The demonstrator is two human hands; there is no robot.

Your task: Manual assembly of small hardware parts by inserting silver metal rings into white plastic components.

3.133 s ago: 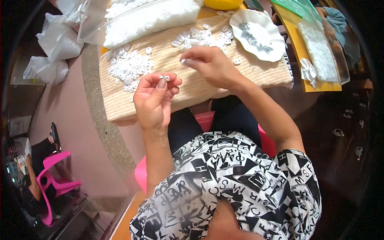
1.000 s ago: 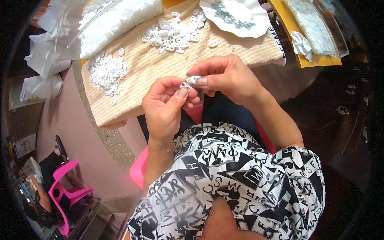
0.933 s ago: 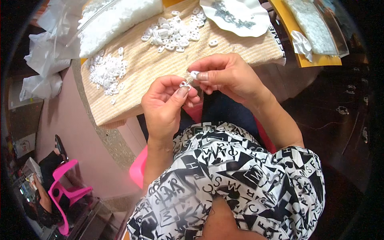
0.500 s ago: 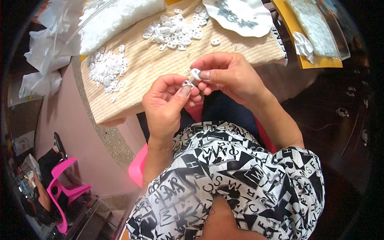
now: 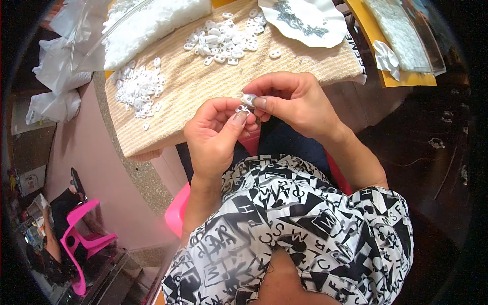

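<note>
My left hand (image 5: 216, 132) pinches a small white plastic piece with holes (image 5: 242, 110) between thumb and fingers. Just above and to its right, my right hand (image 5: 295, 101) grips another small white oval piece (image 5: 249, 99) by thumb and forefinger. The two pieces are close together; whether they touch I cannot tell. Beyond my hands, a loose pile of white two-hole oval pieces (image 5: 223, 40) lies on the striped yellowish cloth (image 5: 193, 86). A second pile of smaller white pieces (image 5: 140, 86) lies to the left. One oval piece (image 5: 275, 54) sits apart on the cloth.
A white wavy-edged plate (image 5: 330, 30) with small dark grey parts stands at the back right. A clear bag of white pieces (image 5: 152, 30) fills the back left. Another bag (image 5: 399, 35) rests on a yellow surface at far right. A person sits on a pink chair (image 5: 76, 244) at lower left.
Both hands have shifted very slightly down in the picture. The piece in my right hand has turned and now sits nearer the one in my left hand.
</note>
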